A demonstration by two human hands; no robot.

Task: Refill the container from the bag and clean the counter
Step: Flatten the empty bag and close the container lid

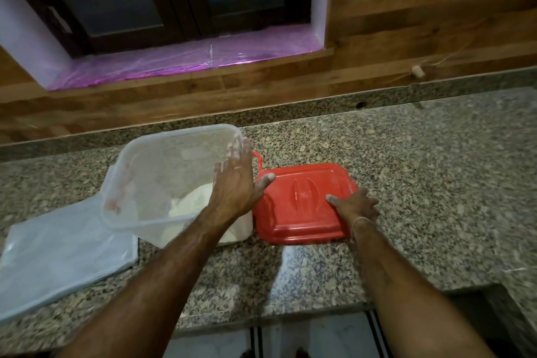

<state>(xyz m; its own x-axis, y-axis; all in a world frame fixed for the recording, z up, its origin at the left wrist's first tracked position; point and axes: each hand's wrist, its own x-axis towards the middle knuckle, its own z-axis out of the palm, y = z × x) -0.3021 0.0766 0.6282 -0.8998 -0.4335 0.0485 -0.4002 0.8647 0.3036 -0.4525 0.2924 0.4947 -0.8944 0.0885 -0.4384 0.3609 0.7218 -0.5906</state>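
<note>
Speckled granite tabletop [406,183] runs below a wooden wall and a dark window. At the near left lies a flat, clear plastic bag [58,264]. Just right of it, a clear container [139,171] stands tilted, with white flour [197,200] heaped in its low corner. The left hand [235,183] presses on its right wall, powder-dusted fingers [236,151] straight and spread. Beside it lies a red lid [299,212]. The right hand [357,208] grips the lid's near right edge, thumb on top.
</note>
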